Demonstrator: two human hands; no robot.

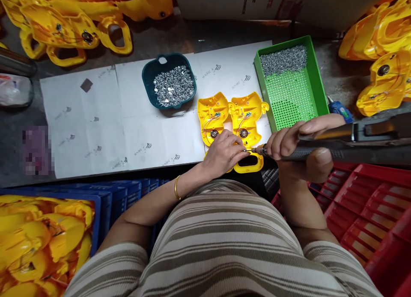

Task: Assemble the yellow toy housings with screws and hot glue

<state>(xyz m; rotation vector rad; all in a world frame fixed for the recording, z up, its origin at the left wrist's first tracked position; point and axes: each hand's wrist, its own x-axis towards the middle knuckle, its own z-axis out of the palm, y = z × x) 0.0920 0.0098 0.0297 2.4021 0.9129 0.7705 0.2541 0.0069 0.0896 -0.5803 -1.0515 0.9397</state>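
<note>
We work beside the green tray
Left of the tray, our left hand is at two yellow shells, fingertips by the bit of the dark driver in our right hand; farther left sits a teal basket of metal pieces.

We are looking at two yellow plastic shells lying side by side on white paper, hollow faces up, showing wires and round dark parts. We are holding a dark power driver sideways, its bit pointing left.
</note>
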